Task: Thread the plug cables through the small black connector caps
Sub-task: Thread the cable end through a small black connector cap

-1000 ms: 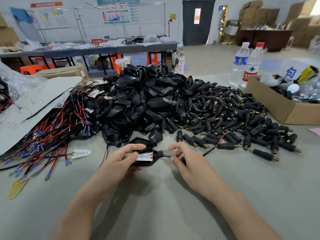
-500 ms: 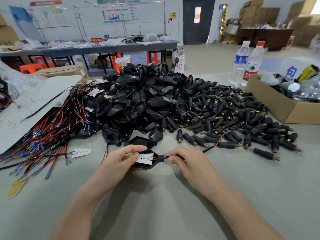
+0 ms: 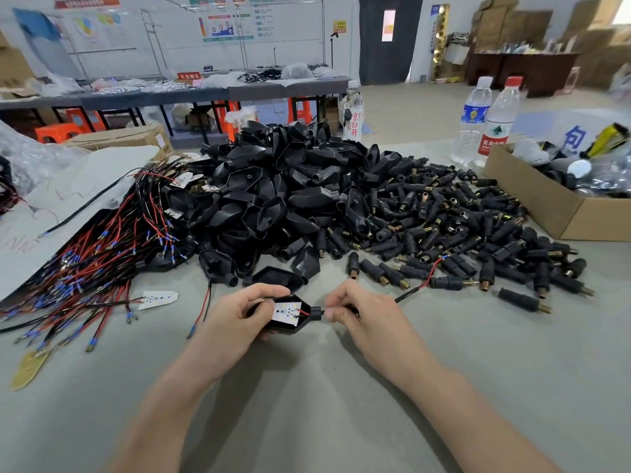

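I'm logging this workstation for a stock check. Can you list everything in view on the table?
held shell: one, black with a white board inside, front centre
cable: one, black with a red wire, running right from the held shell's nozzle
spare shells: many, black, heaped mid-table
caps: many, black with brass tips, right of the heap
wires: many, red and black with blue ends, left
loose board: one, white, beside the wires
bottles: three, clear, rear
box: one, brown cardboard, far right
table: one, grey
left hand: grips the held shell
right hand: pinches the cable at the nozzle
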### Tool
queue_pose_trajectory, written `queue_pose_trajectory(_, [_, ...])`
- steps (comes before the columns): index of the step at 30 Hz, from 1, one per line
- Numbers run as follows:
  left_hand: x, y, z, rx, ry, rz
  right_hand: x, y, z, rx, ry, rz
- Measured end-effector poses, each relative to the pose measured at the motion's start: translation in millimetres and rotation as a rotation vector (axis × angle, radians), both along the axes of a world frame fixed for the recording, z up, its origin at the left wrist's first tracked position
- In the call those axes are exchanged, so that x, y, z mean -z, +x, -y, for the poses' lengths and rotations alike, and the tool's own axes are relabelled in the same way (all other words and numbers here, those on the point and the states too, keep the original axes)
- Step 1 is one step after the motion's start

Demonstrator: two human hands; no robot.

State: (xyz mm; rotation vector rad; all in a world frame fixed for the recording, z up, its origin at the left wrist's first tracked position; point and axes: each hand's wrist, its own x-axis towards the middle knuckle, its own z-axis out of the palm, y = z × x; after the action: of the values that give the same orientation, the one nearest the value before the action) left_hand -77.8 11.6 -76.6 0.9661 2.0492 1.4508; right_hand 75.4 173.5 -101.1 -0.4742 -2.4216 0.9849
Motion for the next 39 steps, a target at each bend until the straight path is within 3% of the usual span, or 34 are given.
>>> queue_pose_trajectory(8, [-1, -10, 3, -0.021, -0.019, -0.062, -2, -1, -1, -0.043, 0.007, 0.032])
queue_pose_trajectory(12, [0, -25, 15, -0.1, -0.14, -0.301, -6, 5, -11, -0.023, 0.169, 0.107])
queue_pose_trajectory(17, [1, -21, 14, -0.242, -0.189, -0.586, -13, 27, -47, 0.321, 0.242, -0.061])
queue_pose_trajectory(19, [2, -6, 2, -0.3, -0.118, -0.754, -14, 38, -60, 0.475, 0.214, -0.05])
queue_pose_trajectory(22, [6, 34, -24, -0.137, -0.035, -0.877, -13, 50, -72, 0.521, 0.187, 0.09])
queue_pose_trajectory(25, [16, 59, -51, 0.069, -0.059, -0.935, -9, 55, -77, 0.472, 0.231, 0.287])
queue_pose_trajectory(28, [20, 72, -76, 0.157, -0.156, -0.897, -8, 55, -79, 0.476, 0.231, 0.263])
queue_pose_trajectory(32, [22, 81, -105, 0.149, -0.233, -0.944, -7, 53, -82, 0.475, 0.229, 0.198])
queue_pose_trajectory(39, [21, 87, -119, 0.064, -0.213, -0.951, -5, 47, -73, 0.272, 0.1, 0.102])
